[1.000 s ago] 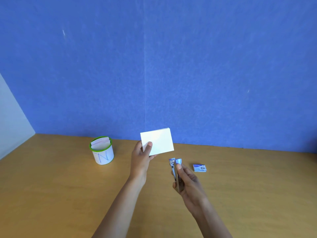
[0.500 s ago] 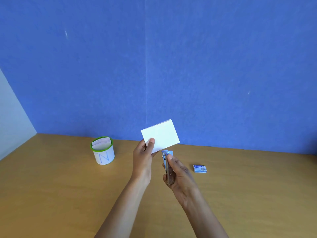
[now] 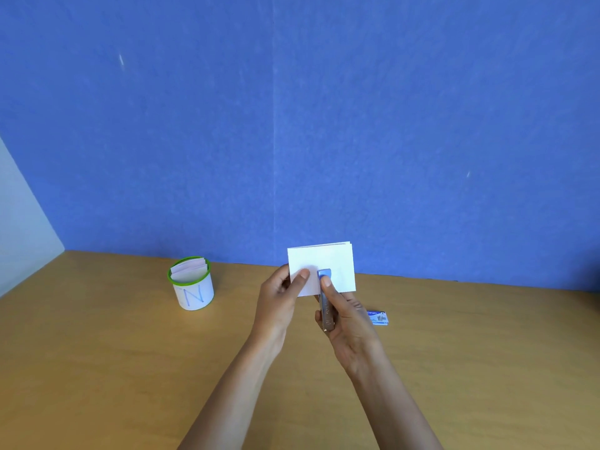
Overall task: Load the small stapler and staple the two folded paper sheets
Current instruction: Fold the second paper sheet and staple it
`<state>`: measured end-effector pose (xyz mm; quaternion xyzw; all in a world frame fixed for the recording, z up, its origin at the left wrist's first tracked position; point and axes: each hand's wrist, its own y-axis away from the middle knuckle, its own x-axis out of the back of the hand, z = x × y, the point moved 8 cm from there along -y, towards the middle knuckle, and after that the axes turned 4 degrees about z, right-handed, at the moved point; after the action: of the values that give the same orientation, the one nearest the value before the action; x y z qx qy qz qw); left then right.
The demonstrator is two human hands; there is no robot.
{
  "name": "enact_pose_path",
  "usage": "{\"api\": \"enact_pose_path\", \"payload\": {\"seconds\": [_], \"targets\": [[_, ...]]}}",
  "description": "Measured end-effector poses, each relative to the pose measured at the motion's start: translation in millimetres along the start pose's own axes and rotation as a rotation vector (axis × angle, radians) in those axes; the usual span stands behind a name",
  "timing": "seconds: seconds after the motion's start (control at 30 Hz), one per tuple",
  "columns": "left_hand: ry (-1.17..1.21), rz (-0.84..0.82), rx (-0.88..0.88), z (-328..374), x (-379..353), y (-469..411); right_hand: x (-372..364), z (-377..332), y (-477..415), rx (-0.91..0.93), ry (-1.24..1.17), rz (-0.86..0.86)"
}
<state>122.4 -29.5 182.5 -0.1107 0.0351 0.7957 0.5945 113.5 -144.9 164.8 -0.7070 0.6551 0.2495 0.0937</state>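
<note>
Both hands have come together since a second ago: the right hand (image 3: 347, 319) has carried the small silver stapler with the blue tip (image 3: 325, 306) up from beside the paper to its lower edge. It grips the stapler upright, thumb on the blue tip. The left hand (image 3: 279, 300) pinches the white folded paper sheets (image 3: 334, 264) at their lower left corner and holds them up above the wooden table (image 3: 97, 352).

From where I stand, loading looks finished: the stapler is closed, and the little blue-and-white staple box (image 3: 378, 317) lies on the table just behind the right hand. What is left is the stapling itself. The stapler's nose overlaps the sheets' bottom edge, though I cannot tell whether the paper sits in its mouth, and I see no staple in the sheets. A white paper cup with a green rim (image 3: 194, 293), holding more slips, stands well to the left.
</note>
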Motion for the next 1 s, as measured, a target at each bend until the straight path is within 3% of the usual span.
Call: {"api": "enact_pose_path", "payload": {"seconds": [0.37,0.8,1.0], "targets": [[0.076,-0.062,0.036,1.8,-9.0,3.7,-2.4,3.8,-1.2,0.055,0.022,0.061],[0.172,0.015,0.031,7.5,-8.9,1.2,0.9,1.6,-0.7,0.141,0.058,0.189],[0.212,0.006,0.038,6.4,-11.8,-0.2,-2.5,-4.3,-3.0,0.171,0.114,0.127]]}}
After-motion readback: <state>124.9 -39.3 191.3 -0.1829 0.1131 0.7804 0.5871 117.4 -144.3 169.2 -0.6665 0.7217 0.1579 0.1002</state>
